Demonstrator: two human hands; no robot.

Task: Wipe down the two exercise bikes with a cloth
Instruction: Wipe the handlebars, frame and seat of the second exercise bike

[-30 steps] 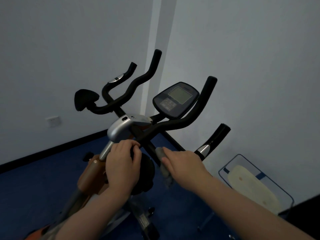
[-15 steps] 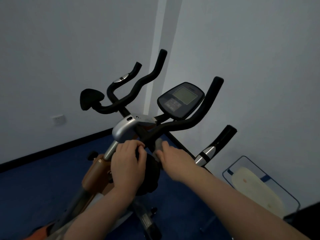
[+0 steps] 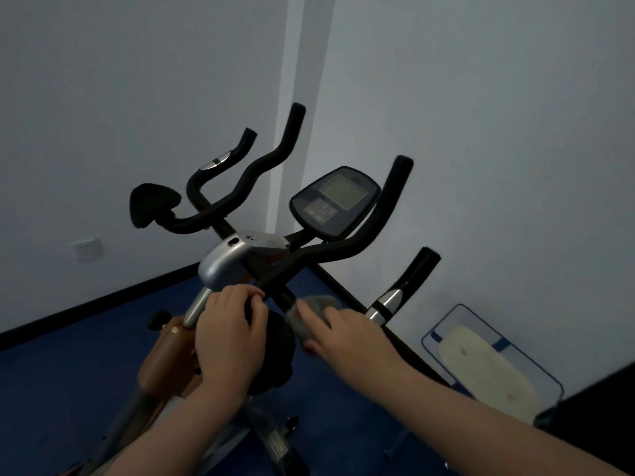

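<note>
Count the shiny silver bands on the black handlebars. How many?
2. One silver band sits on the far left handlebar, up near the wall; the other silver band is on the near right handlebar, beside the right hand. Others may be hidden.

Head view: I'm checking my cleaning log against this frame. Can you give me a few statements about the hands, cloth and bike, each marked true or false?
1. The right hand holds the grey cloth. True.
2. The cloth is pressed on the console screen. False: it is low down, against the black handlebar.
3. The left hand grips the bike just below the silver housing. True.
4. The floor is red. False: it is blue.
</note>
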